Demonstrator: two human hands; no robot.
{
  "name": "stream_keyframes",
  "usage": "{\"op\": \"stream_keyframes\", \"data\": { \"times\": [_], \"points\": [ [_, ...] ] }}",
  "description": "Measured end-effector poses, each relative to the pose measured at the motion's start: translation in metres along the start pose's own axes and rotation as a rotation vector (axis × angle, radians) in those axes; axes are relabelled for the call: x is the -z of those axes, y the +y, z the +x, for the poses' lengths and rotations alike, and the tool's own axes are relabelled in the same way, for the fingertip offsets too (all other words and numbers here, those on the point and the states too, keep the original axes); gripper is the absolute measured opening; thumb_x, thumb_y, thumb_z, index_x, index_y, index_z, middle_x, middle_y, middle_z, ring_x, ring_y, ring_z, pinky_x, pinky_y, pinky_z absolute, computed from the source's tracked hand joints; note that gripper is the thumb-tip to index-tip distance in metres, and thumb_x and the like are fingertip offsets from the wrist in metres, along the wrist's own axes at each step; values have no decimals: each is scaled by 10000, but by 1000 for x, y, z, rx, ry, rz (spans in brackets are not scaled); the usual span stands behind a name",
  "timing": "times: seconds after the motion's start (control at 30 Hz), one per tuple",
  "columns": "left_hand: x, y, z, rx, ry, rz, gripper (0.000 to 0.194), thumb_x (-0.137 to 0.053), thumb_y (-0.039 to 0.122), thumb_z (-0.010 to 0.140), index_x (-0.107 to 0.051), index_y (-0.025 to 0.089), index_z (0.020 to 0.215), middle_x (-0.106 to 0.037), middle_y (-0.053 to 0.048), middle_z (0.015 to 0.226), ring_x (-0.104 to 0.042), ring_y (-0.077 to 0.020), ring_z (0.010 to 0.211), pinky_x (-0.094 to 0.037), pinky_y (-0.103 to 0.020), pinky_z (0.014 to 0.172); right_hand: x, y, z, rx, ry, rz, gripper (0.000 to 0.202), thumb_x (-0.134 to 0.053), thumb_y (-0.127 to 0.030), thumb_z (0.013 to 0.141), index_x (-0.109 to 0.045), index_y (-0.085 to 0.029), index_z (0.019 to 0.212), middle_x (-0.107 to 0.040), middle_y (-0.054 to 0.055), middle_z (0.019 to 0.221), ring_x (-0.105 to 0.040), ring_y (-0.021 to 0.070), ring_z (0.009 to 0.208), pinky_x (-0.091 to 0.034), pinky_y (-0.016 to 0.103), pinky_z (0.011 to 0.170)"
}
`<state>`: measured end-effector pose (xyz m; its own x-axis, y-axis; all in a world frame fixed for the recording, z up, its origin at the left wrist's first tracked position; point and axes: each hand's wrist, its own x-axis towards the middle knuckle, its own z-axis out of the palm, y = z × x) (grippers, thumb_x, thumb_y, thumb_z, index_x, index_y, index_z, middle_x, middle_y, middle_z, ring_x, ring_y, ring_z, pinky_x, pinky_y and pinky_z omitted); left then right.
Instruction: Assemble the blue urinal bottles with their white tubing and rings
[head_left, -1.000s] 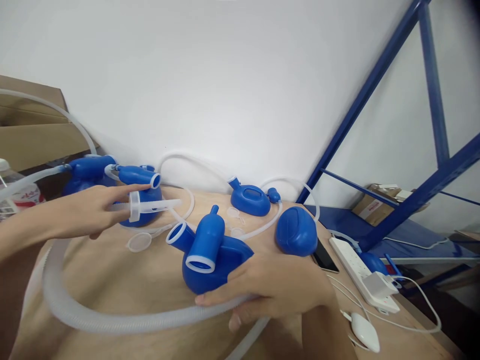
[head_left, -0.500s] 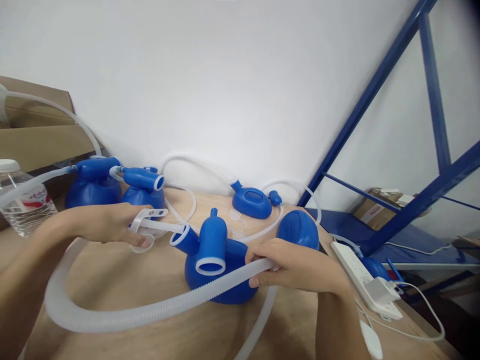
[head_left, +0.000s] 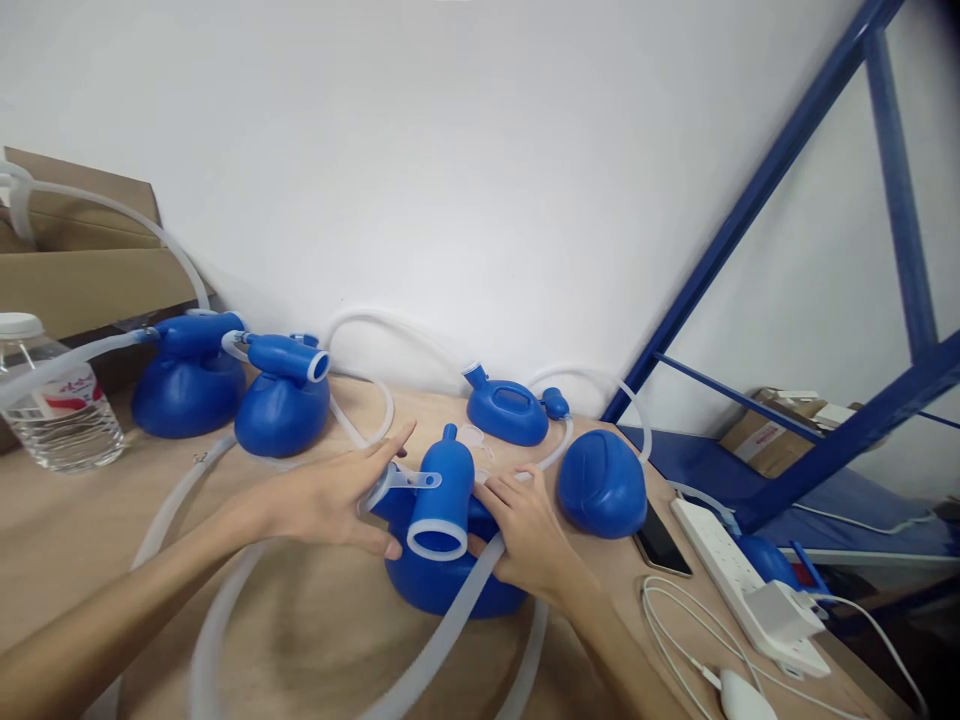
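A blue plastic urinal bottle [head_left: 450, 590] lies in front of me, with a blue funnel-shaped cup [head_left: 448, 480] resting on it, its white-rimmed mouth facing me. On the bottle's neck sits a translucent cap with a strap [head_left: 409, 479]. My left hand [head_left: 330, 500] is beside this cap, fingers stretched and thumb apart, palm toward the neck. With its fingers curled over the bottle's handle, my right hand [head_left: 529, 525] holds the bottle. A ribbed translucent hose [head_left: 442, 640] runs out from beneath that hand toward me.
Two blue bottles with cups [head_left: 281, 410] stand at the left, near a water bottle [head_left: 64, 400] and a cardboard box [head_left: 90, 285]. Behind lies another blue bottle [head_left: 506, 410]. To the right are a blue bottle [head_left: 602, 485], a phone [head_left: 664, 535], a power strip [head_left: 742, 590] and a blue rack [head_left: 750, 210].
My left hand has moved right, and the cap it held now sits on the bottle's neck. The right hand has shifted from the hose's end to the bottle; the hose hangs lower.
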<state>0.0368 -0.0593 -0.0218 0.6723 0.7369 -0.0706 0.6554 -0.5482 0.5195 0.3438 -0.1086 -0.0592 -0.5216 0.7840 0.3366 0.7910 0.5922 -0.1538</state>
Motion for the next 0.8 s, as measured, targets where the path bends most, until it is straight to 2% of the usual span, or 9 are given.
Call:
{"op": "stream_keyframes", "data": {
  "times": [0.1, 0.17, 0.23, 0.37, 0.47, 0.53, 0.67, 0.73, 0.8],
  "points": [
    [-12, 2, 8, -30, 117, -42, 1349, -852, 578, 744, 7, 228, 1723, -503, -203, 1607, -564, -402, 1405, -467, -500, 1154, -9, 13, 1, 73, 52, 143, 546, -684, -457, 926, -634, -180, 1394, -762, 165, 1138, -717, 348, 1045, -564, 498, 924],
    [-18, 1, 12, -51, 180, -29, 1288, -835, 491, 781, 3, 227, 1722, -605, -171, 1493, -656, -373, 1273, -504, -483, 1099, -14, 21, 2, 107, 78, 241, 560, -691, -482, 915, -645, -178, 1383, -774, 154, 1114, -742, 333, 1000, -593, 449, 838],
    [-22, 0, 14, -77, 226, -4, 1217, -801, 437, 818, -17, 218, 1723, -642, -148, 1437, -688, -358, 1206, -520, -470, 1066, -17, 26, 3, 129, 142, 272, 528, -694, -478, 906, -678, -167, 1332, -785, 138, 1020, -754, 315, 892, -596, 421, 754],
    [-27, -3, 17, -196, 272, 29, 1208, -801, 359, 828, -6, 237, 1729, -624, -128, 1498, -664, -360, 1267, -515, -463, 1092, -21, 26, 4, 166, 240, 288, 374, -666, -365, 906, -740, -170, 1217, -784, 113, 911, -737, 267, 737, -575, 373, 656],
    [-27, -12, 21, -306, 273, 60, 1283, -862, 334, 775, -8, 310, 1732, -470, -134, 1664, -580, -391, 1400, -485, -509, 1157, -22, 24, 5, 166, 266, 327, 354, -648, -304, 907, -745, -197, 1230, -796, 105, 955, -758, 263, 788, -591, 366, 703],
    [-26, -18, 24, -348, 254, 43, 1347, -903, 335, 733, 1, 340, 1731, -398, -146, 1710, -569, -393, 1421, -500, -521, 1157, -23, 25, 5, 163, 287, 345, 377, -642, -307, 909, -739, -220, 1262, -801, 105, 986, -767, 271, 835, -596, 370, 726],
    [-26, -25, 29, -376, 211, -66, 1322, -884, 284, 771, 27, 359, 1726, -399, -151, 1708, -629, -326, 1368, -540, -472, 1134, -26, 28, 4, 151, 252, 355, 444, -644, -280, 871, -723, -232, 1305, -803, 96, 976, -763, 277, 826, -595, 376, 714],
    [-28, -24, 30, -371, 223, -68, 1288, -869, 287, 795, 18, 355, 1728, -407, -160, 1700, -638, -324, 1355, -545, -470, 1124, -27, 29, 4, 130, 239, 375, 461, -649, -251, 838, -728, -234, 1292, -808, 93, 996, -769, 278, 834, -602, 379, 727],
    [-30, -22, 30, -357, 256, -49, 1291, -860, 301, 805, 43, 336, 1728, -496, -166, 1636, -663, -325, 1314, -561, -465, 1093, -26, 28, 5, 103, 236, 406, 464, -650, -216, 801, -739, -238, 1256, -815, 84, 1010, -779, 280, 847, -607, 383, 740]
  ]
}}
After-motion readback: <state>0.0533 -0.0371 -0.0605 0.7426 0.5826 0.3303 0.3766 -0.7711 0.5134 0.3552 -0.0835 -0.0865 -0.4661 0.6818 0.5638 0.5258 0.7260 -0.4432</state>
